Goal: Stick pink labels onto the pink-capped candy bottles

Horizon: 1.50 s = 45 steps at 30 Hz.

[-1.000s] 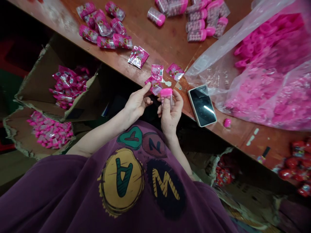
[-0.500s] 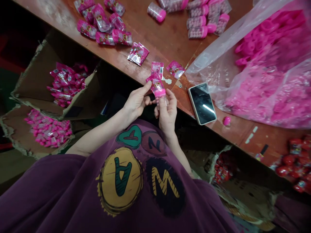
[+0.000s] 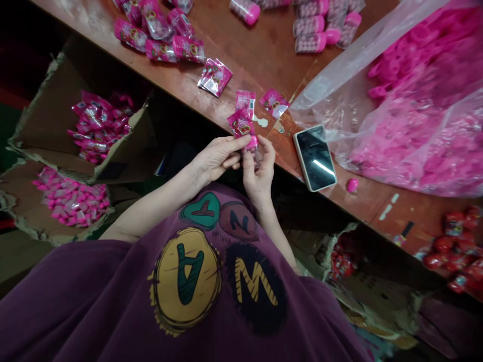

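Note:
At the near edge of the brown table [image 3: 264,55], my left hand [image 3: 215,158] and my right hand [image 3: 258,168] meet. A small clear jar with a pink cap [image 3: 255,151] sits in my right hand's closed fingers. My left hand pinches a pink printed wrapper [image 3: 241,123] that covers the jar's top. Two more flat pink wrappers [image 3: 245,99] [image 3: 274,101] lie on the table just beyond my hands.
A phone [image 3: 314,157] lies right of my hands, with a loose pink cap [image 3: 352,185] beside it. A clear bag of pink caps [image 3: 415,100] fills the right. Wrapped jars [image 3: 162,35] and bare jars [image 3: 313,25] lie farther back. Cardboard boxes [image 3: 94,128] of wrapped jars stand at left.
The wrapper has come down over the jar's pink cap, which showed bare a second ago. My left fingers have closed from a point to a pinch.

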Each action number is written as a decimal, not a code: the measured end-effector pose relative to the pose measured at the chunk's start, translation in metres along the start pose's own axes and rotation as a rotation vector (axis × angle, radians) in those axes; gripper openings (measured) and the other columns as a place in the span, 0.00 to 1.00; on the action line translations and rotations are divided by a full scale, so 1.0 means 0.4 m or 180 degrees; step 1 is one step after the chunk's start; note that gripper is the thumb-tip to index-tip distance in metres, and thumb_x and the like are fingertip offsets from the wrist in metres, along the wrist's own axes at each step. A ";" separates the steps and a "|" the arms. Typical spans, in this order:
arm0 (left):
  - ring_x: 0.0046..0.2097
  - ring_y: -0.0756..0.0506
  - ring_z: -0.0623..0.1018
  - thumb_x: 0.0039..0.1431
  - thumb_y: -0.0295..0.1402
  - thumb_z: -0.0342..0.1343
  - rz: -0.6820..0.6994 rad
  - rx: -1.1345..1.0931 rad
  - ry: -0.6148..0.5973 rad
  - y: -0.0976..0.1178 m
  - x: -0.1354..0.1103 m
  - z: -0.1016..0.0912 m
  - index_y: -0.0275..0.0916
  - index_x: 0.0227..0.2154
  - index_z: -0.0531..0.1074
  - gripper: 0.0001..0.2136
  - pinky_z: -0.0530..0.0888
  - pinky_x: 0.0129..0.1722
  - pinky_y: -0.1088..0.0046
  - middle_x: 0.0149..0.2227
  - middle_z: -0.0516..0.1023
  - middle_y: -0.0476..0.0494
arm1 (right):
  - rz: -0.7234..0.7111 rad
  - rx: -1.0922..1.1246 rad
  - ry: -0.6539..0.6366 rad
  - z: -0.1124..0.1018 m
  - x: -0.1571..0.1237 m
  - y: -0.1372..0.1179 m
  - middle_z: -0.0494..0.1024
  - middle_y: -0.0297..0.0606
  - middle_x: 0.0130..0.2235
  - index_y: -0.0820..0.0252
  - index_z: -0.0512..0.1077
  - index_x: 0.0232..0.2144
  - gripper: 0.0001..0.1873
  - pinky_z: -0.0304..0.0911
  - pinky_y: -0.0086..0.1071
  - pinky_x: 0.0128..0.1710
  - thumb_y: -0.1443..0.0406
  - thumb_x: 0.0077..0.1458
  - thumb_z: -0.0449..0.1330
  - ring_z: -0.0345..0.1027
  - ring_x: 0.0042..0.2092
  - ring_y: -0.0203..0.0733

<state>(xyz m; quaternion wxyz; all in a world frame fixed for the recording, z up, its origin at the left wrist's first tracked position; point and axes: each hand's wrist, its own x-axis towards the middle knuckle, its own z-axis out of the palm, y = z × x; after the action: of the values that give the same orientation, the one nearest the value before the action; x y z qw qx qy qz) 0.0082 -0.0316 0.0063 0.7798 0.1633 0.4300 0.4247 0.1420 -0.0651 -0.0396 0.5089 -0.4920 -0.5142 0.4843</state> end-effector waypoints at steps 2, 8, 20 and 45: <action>0.16 0.61 0.58 0.65 0.38 0.70 0.0001 0.0019 -0.0105 0.005 0.002 -0.008 0.33 0.28 0.72 0.17 0.63 0.20 0.81 0.23 0.72 0.54 | 0.0304 0.0241 -0.0184 -0.007 -0.005 -0.002 0.77 0.38 0.48 0.45 0.61 0.63 0.31 0.77 0.33 0.34 0.43 0.66 0.62 0.77 0.38 0.38; 0.15 0.61 0.58 0.66 0.39 0.69 0.0039 0.0119 -0.0211 0.020 -0.001 -0.024 0.32 0.31 0.74 0.16 0.64 0.20 0.81 0.24 0.75 0.51 | 0.0639 0.0555 -0.0440 -0.012 -0.020 -0.009 0.77 0.34 0.39 0.44 0.56 0.67 0.36 0.70 0.30 0.25 0.43 0.66 0.62 0.69 0.28 0.34; 0.16 0.59 0.61 0.64 0.42 0.70 -0.0142 0.0411 -0.0267 0.012 -0.019 -0.027 0.32 0.27 0.76 0.18 0.60 0.19 0.79 0.21 0.76 0.46 | 0.1027 0.0782 -0.0571 -0.011 0.005 -0.017 0.68 0.24 0.25 0.43 0.57 0.71 0.41 0.51 0.28 0.15 0.40 0.63 0.63 0.49 0.17 0.30; 0.19 0.57 0.63 0.73 0.37 0.58 0.0033 -0.0567 0.1761 0.081 -0.043 -0.244 0.35 0.32 0.79 0.14 0.68 0.20 0.79 0.36 0.87 0.40 | -0.0900 -0.3674 -0.0892 0.045 0.186 0.033 0.65 0.56 0.73 0.62 0.69 0.68 0.30 0.50 0.64 0.71 0.53 0.72 0.55 0.53 0.75 0.65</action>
<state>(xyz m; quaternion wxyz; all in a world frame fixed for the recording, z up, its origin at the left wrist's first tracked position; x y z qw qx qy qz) -0.0922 -0.0373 -0.0206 0.6420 -0.0257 0.5865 0.4931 0.1244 0.0098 -0.0497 0.1470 -0.5469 -0.8161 0.1153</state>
